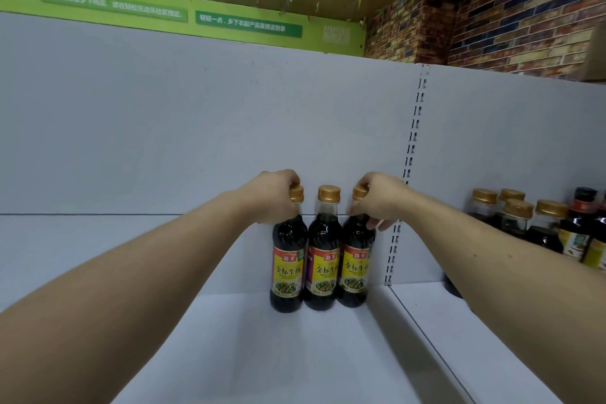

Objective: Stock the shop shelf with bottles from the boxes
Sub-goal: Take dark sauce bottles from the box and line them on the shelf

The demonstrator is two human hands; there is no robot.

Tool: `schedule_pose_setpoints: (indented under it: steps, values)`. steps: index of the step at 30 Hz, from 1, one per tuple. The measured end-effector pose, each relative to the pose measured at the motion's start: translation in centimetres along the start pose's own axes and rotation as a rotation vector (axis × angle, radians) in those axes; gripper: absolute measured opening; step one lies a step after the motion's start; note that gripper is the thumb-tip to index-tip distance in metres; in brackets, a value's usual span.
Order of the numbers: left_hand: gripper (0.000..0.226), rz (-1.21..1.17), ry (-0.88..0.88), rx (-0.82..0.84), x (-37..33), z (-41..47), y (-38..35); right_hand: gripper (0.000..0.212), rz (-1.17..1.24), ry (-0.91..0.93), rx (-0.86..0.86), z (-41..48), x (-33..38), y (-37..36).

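Gripping one neck each just under the gold caps, the left hand (275,197) curls round the left soy sauce bottle (288,266) and the right hand (377,202) round the right soy sauce bottle (355,266). With the middle bottle (323,259) between, touching both, they stand upright near the shelf (229,354) back right corner, beside the slotted upright (414,128). Any sideways tug on release would likely rock the unheld middle bottle and topple the row.

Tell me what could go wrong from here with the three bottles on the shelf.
1. Each hand grips its bottle only at the neck: the left hand on the left bottle, the right hand on the right bottle. A tilt on letting go might topple one.
2. The middle bottle stands free, packed close between them; a nudge from either side may knock it over.
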State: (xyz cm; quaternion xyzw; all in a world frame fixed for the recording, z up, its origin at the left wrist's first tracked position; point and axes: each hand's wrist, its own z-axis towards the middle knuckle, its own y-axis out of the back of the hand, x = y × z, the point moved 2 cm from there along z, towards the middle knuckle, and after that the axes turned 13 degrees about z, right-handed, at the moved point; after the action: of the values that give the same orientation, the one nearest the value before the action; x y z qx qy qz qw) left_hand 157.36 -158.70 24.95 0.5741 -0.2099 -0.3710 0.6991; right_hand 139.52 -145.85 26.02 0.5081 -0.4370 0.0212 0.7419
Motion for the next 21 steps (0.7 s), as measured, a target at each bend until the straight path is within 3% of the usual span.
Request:
schedule_pose_setpoints:
  steps: [5, 11, 16, 21]
  values:
    - [0.057, 0.060, 0.142, -0.022, -1.0, -2.8, -0.6, 0.072, -0.011, 0.095, -0.034, -1.7, -0.9, 0.1]
    - [0.060, 0.083, 0.347, -0.010, -4.6, -8.9, -1.3, 0.077, -0.120, 0.267, -0.098, -6.1, -2.9, 0.8]
    - [0.036, 0.037, 0.380, -0.016, -10.4, -15.5, -1.3, 0.053, -0.031, 0.324, 0.054, -11.0, -4.9, 0.1]
    - [0.052, 0.100, 0.515, -0.009, -12.6, -22.6, -1.4, 0.024, -0.016, 0.400, 0.180, -16.2, -5.1, -1.6]
